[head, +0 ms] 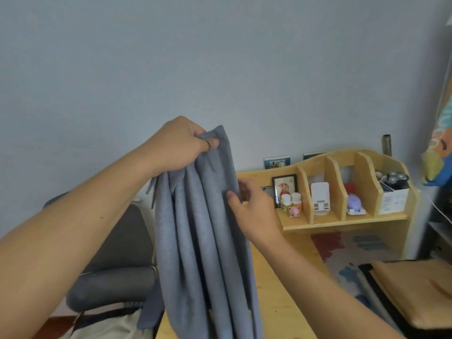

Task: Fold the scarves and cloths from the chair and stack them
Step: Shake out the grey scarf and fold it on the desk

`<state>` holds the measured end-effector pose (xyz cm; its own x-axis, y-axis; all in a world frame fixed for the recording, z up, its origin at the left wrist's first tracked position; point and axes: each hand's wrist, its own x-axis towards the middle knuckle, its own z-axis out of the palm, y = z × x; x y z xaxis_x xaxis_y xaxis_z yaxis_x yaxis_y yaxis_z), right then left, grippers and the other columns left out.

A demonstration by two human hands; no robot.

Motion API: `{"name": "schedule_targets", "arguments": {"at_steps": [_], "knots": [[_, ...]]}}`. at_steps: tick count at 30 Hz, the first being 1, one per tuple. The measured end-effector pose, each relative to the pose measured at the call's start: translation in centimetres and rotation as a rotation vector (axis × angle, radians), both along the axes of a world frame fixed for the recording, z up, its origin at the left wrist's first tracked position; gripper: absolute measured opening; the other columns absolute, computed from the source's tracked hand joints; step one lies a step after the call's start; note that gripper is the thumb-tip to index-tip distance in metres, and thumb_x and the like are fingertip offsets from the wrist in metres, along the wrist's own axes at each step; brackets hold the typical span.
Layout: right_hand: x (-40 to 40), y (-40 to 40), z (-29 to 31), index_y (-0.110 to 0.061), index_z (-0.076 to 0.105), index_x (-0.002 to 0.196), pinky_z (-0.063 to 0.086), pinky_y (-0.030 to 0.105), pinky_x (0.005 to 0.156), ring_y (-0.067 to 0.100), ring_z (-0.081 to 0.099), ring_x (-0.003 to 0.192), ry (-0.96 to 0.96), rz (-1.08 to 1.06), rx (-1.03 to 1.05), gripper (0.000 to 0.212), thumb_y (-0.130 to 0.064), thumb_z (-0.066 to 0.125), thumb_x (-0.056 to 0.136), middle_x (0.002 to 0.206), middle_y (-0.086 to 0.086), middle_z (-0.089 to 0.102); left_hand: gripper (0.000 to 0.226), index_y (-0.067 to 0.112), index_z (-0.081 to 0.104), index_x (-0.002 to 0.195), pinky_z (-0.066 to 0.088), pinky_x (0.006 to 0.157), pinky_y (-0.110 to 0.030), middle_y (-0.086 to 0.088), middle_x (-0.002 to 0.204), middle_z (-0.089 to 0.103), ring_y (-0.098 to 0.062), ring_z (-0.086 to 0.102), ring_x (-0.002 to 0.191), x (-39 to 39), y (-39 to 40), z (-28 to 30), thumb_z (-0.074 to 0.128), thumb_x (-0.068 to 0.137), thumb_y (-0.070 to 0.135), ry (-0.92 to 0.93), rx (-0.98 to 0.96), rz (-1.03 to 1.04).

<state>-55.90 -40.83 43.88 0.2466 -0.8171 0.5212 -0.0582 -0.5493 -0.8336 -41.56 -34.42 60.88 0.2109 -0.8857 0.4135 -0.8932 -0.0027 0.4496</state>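
A long grey-blue scarf (203, 241) hangs in folds in front of me, lifted above the desk edge. My left hand (178, 143) grips its top corner in a fist, held high. Lower and to the right, my right hand (252, 204) pinches the scarf's right edge between thumb and fingers. The scarf's lower end drops out of view at the bottom. Behind it stands a grey office chair (117, 260) with a pale cream cloth (110, 326) lying on its seat. A folded tan cloth (415, 292) over a dark one lies on the desk at the right.
A wooden desk (276, 302) runs along the right, with a patterned mat (342, 255) on it. A wooden shelf unit (342, 192) at the back holds a framed picture, small bottles, a pink toy, a white stand and a box. Colourful fabric (437, 143) hangs at far right.
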Motion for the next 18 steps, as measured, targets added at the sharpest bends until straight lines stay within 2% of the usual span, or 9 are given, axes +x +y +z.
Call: {"name": "schedule_targets", "arguments": {"at_steps": [2, 4, 6, 8, 9, 11, 14, 16, 18], "knots": [[0.5, -0.4, 1.8, -0.024, 0.065, 0.095, 0.052, 0.036, 0.07, 0.009, 0.063, 0.075, -0.008, 0.01, -0.106, 0.007, -0.029, 0.06, 0.097, 0.078, -0.01, 0.067, 0.05, 0.019, 0.042, 0.055, 0.025, 0.056, -0.032, 0.01, 0.046, 0.032, -0.009, 0.03, 0.045, 0.0, 0.3, 0.0, 0.07, 0.093, 0.036, -0.009, -0.008, 0.012], [0.9, -1.0, 2.2, -0.019, 0.061, 0.081, 0.05, 0.042, 0.067, 0.017, 0.06, 0.069, 0.034, -0.004, -0.151, 0.017, -0.022, 0.058, 0.098, 0.07, -0.005, 0.063, 0.055, 0.019, 0.036, 0.053, 0.023, 0.054, -0.032, 0.012, 0.045, 0.03, -0.009, 0.029, 0.045, 0.1, 0.5, 0.0, 0.069, 0.095, 0.034, 0.001, -0.053, 0.029], [0.6, -1.5, 1.2, -0.017, 0.068, 0.089, 0.052, 0.033, 0.069, 0.014, 0.064, 0.076, 0.154, 0.018, -0.085, 0.013, -0.016, 0.057, 0.097, 0.078, -0.006, 0.068, 0.051, 0.009, 0.047, 0.056, 0.027, 0.056, -0.03, 0.008, 0.05, 0.04, -0.01, 0.036, 0.049, 0.7, 0.5, 0.1, 0.068, 0.095, 0.034, 0.074, -0.132, 0.037], [-0.2, -1.6, -2.0, -0.02, 0.068, 0.094, 0.046, 0.015, 0.062, 0.0, 0.06, 0.073, 0.312, 0.064, 0.005, 0.017, -0.009, 0.056, 0.096, 0.081, -0.011, 0.066, 0.048, -0.009, 0.059, 0.075, 0.032, 0.062, -0.03, -0.005, 0.064, 0.05, -0.015, 0.046, 0.058, 1.5, 0.4, 0.4, 0.068, 0.094, 0.034, 0.206, -0.234, 0.026], [-0.7, -1.4, -3.8, -0.021, 0.067, 0.095, 0.043, 0.012, 0.061, -0.003, 0.057, 0.072, 0.331, 0.081, 0.054, 0.022, -0.003, 0.055, 0.093, 0.082, -0.011, 0.065, 0.048, -0.012, 0.061, 0.083, 0.034, 0.063, -0.03, -0.007, 0.068, 0.051, -0.016, 0.047, 0.06, 1.8, 0.2, 0.4, 0.069, 0.093, 0.034, 0.264, -0.276, 0.027], [-1.4, -1.3, -7.0, -0.022, 0.068, 0.104, 0.045, 0.011, 0.072, -0.004, 0.059, 0.086, 0.236, 0.01, 0.071, 0.037, 0.006, 0.052, 0.088, 0.097, -0.012, 0.066, 0.047, -0.012, 0.063, 0.088, 0.037, 0.066, -0.031, -0.008, 0.072, 0.055, -0.017, 0.051, 0.063, 2.4, -0.3, 0.2, 0.07, 0.09, 0.035, 0.342, -0.308, 0.042], [-1.2, -1.0, -9.3, -0.028, 0.057, 0.119, 0.05, 0.015, 0.085, -0.003, 0.052, 0.111, 0.022, -0.106, 0.045, 0.05, 0.008, 0.059, 0.085, 0.119, -0.014, 0.046, 0.049, -0.009, 0.063, 0.085, 0.041, 0.07, -0.034, -0.009, 0.075, 0.058, -0.02, 0.055, 0.068, 2.4, -1.4, -0.8, 0.069, 0.084, 0.04, 0.464, -0.309, 0.037], [-0.9, -0.8, -10.2, -0.028, 0.05, 0.125, 0.052, 0.017, 0.085, -0.01, 0.044, 0.116, -0.054, -0.117, 0.096, 0.054, 0.002, 0.068, 0.084, 0.123, -0.014, 0.035, 0.041, 0.0, 0.069, 0.087, 0.042, 0.071, -0.035, -0.009, 0.078, 0.058, -0.02, 0.056, 0.071, 1.8, -2.2, -0.9, 0.071, 0.082, 0.04, 0.521, -0.3, 0.016], [-0.9, -0.9, -11.8, -0.031, 0.045, 0.131, 0.053, 0.019, 0.083, -0.011, 0.044, 0.115, -0.067, -0.09, 0.18, 0.059, -0.007, 0.074, 0.085, 0.125, -0.017, 0.037, 0.037, 0.004, 0.071, 0.09, 0.042, 0.072, -0.035, -0.009, 0.081, 0.059, -0.021, 0.056, 0.073, 1.2, -2.6, -0.5, 0.072, 0.081, 0.04, 0.533, -0.294, -0.016]]}}
